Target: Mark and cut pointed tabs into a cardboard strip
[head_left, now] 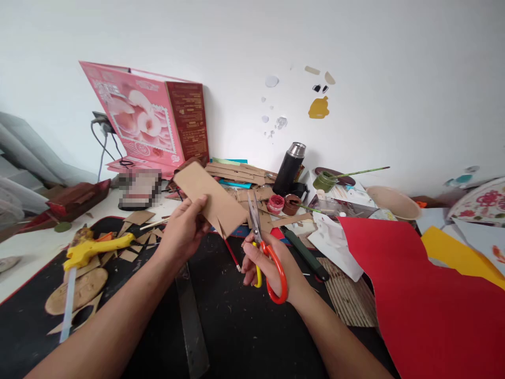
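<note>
A rectangular piece of brown cardboard [211, 197] is pinched in my left hand [187, 226], thumb on its near face, raised above the black mat. My right hand [272, 263] grips scissors [276, 273] by their orange and yellow handles. The blades point up and away, slightly parted, just to the right of the cardboard and apart from it. Below the cardboard lies a red pencil [232, 254]. A metal ruler [191, 321] rests on the mat between my forearms.
To the left lie a yellow glue gun [97, 247] and cardboard scraps [128, 256]. A black thermos [290, 168], paint jars [275, 203] and a green utility knife [305, 252] are beyond my right hand. Red paper [426, 305] covers the right side; a pink box [145, 116] stands behind.
</note>
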Action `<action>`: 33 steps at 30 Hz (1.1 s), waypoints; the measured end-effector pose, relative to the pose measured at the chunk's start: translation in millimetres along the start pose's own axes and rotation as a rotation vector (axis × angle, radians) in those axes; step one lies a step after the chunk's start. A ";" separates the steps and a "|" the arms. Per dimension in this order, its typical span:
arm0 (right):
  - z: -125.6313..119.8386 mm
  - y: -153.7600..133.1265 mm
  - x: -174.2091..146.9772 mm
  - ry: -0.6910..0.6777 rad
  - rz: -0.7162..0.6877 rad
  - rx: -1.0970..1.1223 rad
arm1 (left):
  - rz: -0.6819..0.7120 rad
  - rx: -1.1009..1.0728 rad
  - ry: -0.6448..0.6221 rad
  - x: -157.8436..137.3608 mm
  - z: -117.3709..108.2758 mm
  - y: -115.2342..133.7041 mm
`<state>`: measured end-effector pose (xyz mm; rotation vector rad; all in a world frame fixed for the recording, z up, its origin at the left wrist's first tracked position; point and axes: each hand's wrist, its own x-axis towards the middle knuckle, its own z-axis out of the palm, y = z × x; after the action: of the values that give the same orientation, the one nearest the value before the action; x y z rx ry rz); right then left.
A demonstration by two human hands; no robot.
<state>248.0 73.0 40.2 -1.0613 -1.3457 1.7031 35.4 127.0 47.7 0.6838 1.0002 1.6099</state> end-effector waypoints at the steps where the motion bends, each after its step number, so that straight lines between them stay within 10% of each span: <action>1: -0.2 1.2 -0.1 -0.014 0.001 0.001 | 0.030 -0.069 0.061 4.0 -0.9 1.2; 11: 3.6 2.9 -6.2 -0.129 0.061 -0.124 | 0.005 -0.356 0.207 11.7 -0.5 12.1; 33: 7.8 -0.8 -6.9 -0.147 0.124 -0.127 | 0.127 -0.064 0.031 0.9 -0.3 -1.5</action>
<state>243.7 64.0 43.1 -1.1290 -1.5258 1.8372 35.6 127.8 46.1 0.6925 0.9395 1.7604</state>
